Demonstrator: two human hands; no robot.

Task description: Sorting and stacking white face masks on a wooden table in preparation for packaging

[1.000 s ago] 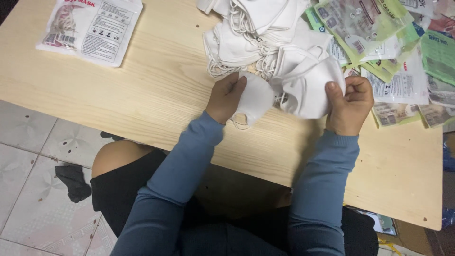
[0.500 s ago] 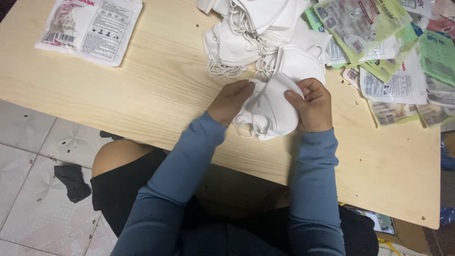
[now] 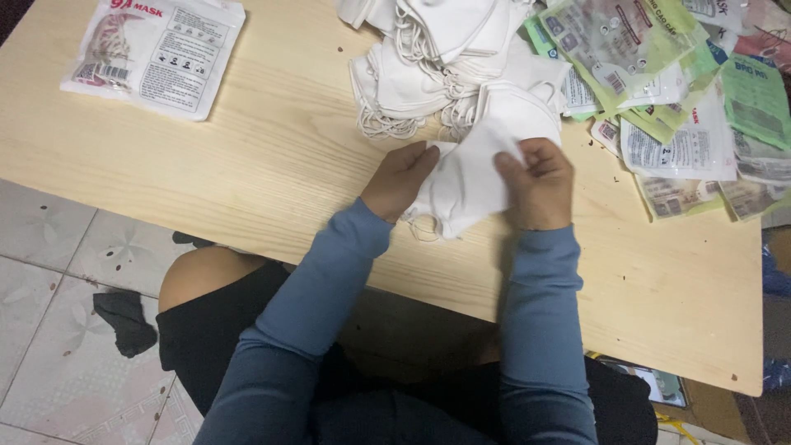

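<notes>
- A white mask (image 3: 463,177) lies on the worktop (image 3: 272,173) near its front edge, held between both hands.
- The left hand (image 3: 401,177) pinches the mask's left edge, fingers (image 3: 426,156) pressed together on the fabric.
- The right hand (image 3: 540,181) grips the right side, fingers curled and pinching the cloth.
- An ear loop (image 3: 422,229) trails out below the mask.
- Just behind, touching it, sits a pile of masks (image 3: 437,58).
- To the right lie scattered green and clear packets (image 3: 676,91).
- Far left, well apart, a sealed pack (image 3: 156,53).
</notes>
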